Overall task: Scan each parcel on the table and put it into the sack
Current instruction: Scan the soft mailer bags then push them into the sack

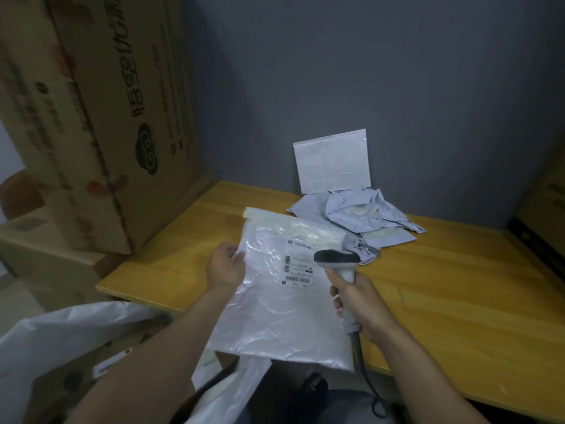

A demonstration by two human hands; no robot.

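Over the near edge of the yellow wooden table (458,286) you hold the flat translucent white plastic parcel (275,316), its long axis running from your body toward the wall and its near end hanging past the table edge. Your left hand (224,267) pinches the parcel's left edge, fingers curled over the film. Your right hand (356,301) is wrapped round the handle of the grey and black handheld barcode scanner (336,258), whose head sits just right of the white printed label (298,270) and faces it. The hands are apart, the parcel between them. The open white plastic sack (61,328) lies low on your left, so the left hand looks nearer for the drop. Crumpled grey-blue plastic parcels (363,215) lie further back
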